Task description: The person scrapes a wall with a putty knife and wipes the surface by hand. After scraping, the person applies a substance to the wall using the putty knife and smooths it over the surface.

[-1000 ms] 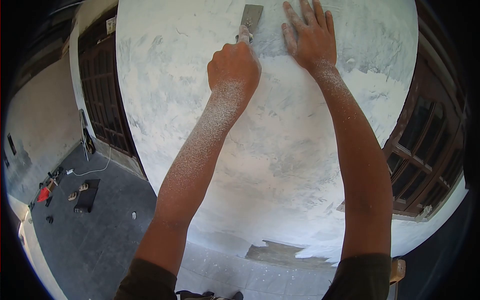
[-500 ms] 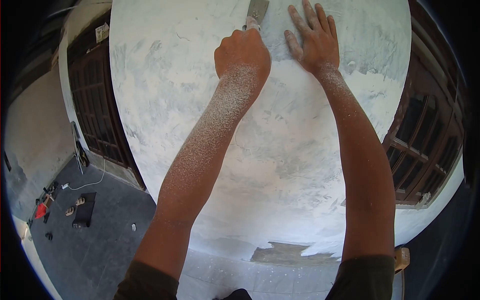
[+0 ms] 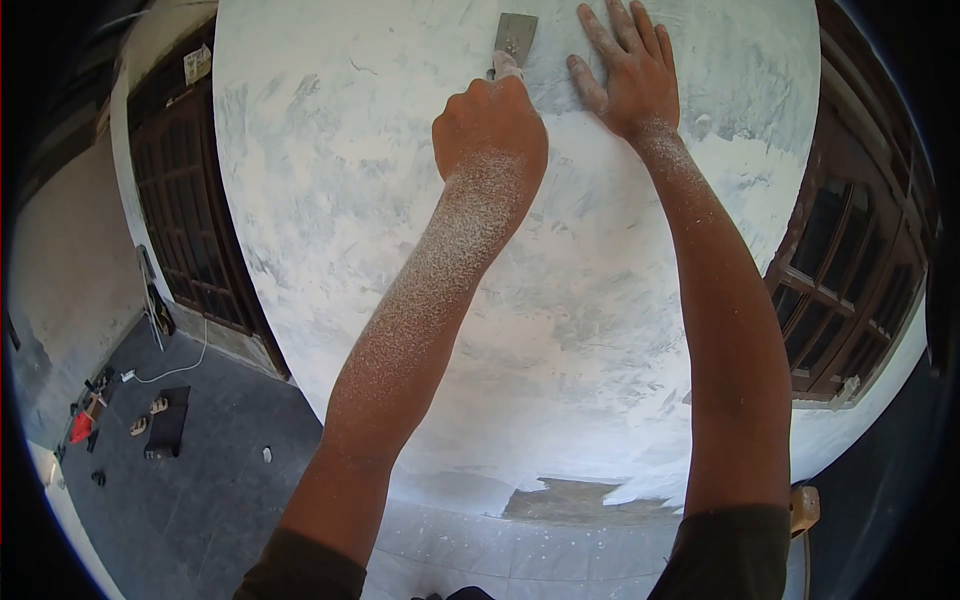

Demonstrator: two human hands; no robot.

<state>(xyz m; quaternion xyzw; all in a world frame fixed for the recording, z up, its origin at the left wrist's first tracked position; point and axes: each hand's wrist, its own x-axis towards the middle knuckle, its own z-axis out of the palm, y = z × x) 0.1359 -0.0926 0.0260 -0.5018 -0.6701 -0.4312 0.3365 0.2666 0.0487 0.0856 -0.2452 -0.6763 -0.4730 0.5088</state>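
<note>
- The step in hand looks like working a flat-bladed scraper (image 3: 517, 35) over the patchy white wall (image 3: 580, 300); whether the blade is laying filler on or taking it off, I cannot tell.
- The left hand (image 3: 490, 125) is balled around the scraper's handle, one digit stretched up along the blade; the fist hides most of the handle.
- The right hand (image 3: 638, 90) holds nothing that shows: its fingers are spread, and it appears to lie flat on the wall, perhaps as a brace.
- The scraper sits at the top of the left fist, blade pointing up, left of the right hand's thumb and apart from it. Whether its edge meets the wall is too fine to make out.
- The next move, I judge, calls for a firm grip, a low blade angle and even pressure, with the edge kept clear of the right hand's fingers.
</note>
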